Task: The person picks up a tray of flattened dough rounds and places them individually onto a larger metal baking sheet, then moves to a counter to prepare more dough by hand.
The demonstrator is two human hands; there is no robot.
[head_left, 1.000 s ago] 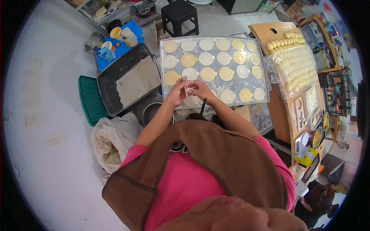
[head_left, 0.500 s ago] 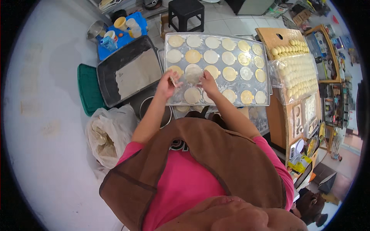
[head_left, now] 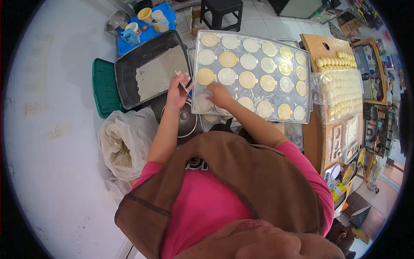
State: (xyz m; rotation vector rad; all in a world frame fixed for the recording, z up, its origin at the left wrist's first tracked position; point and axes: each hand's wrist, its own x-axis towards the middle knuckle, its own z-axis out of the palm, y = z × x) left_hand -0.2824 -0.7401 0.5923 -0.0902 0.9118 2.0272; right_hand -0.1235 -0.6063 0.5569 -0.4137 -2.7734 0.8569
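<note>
A grey metal tray (head_left: 276, 117) carries rows of pale, round, thin discs, most with a small tab at the right edge and some yellower than others. At its near left corner lies one whitish disc (head_left: 202, 103). My right hand (head_left: 221, 96) reaches over the tray with its fingers curled together at that disc's upper right edge; the fingertips are partly hidden. Just off the tray's left edge is my left hand (head_left: 176, 90), raised and closed on a thin, light-edged piece (head_left: 184, 88) seen edge-on, whose kind I cannot make out. White powder marks the left fingertips.
Left of the tray stands a black bin (head_left: 122, 86) with pale powder (head_left: 153, 77), beside a green lid (head_left: 101, 88). A metal pot (head_left: 184, 115) and a plastic bag (head_left: 129, 144) are nearer. Dough balls (head_left: 343, 93) under plastic cover a wooden table at right.
My right hand has moved from a disc in the tray's third row to the near left corner disc. The left hand has drawn off the tray, up and left. The whole view has shifted.
</note>
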